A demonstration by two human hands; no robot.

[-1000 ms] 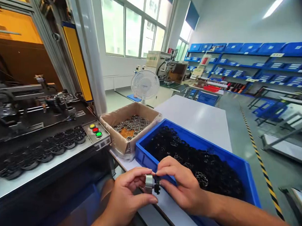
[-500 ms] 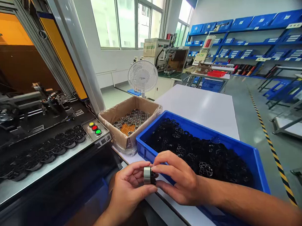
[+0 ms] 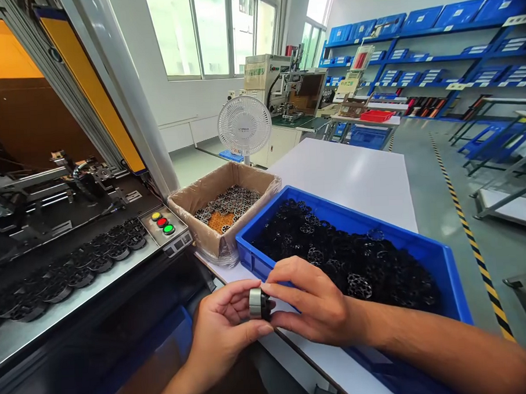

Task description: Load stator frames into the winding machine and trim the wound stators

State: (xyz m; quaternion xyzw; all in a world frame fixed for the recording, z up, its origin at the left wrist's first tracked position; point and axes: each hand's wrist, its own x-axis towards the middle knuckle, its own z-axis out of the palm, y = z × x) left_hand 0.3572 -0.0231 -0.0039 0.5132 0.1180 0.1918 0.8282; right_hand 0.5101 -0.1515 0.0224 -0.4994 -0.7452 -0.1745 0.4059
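Between my hands is a silver metal ring [image 3: 255, 303] with a black plastic part [image 3: 265, 306] against its right side. My left hand [image 3: 227, 326] grips the ring from the left, its thumb below and its fingers curled above and behind. From the right, the fingertips of my right hand [image 3: 309, 305] pinch the black part. Both hands are close to the near corner of a blue bin [image 3: 266, 270] filled with black plastic parts [image 3: 330, 252]. How deep the black part sits in the ring cannot be seen.
A plastic-lined cardboard box [image 3: 203, 234] holds metal rings [image 3: 235, 201]. Left of it, black parts [image 3: 81, 273] line a machine's ledge beside a button panel [image 3: 166, 227]. A white fan [image 3: 245, 125] stands behind the box, and a white table [image 3: 353, 175] extends beyond the bin.
The camera view has shifted slightly. My hands keep nearly the same pose around the ring and the black part, with no clear change in the grip.
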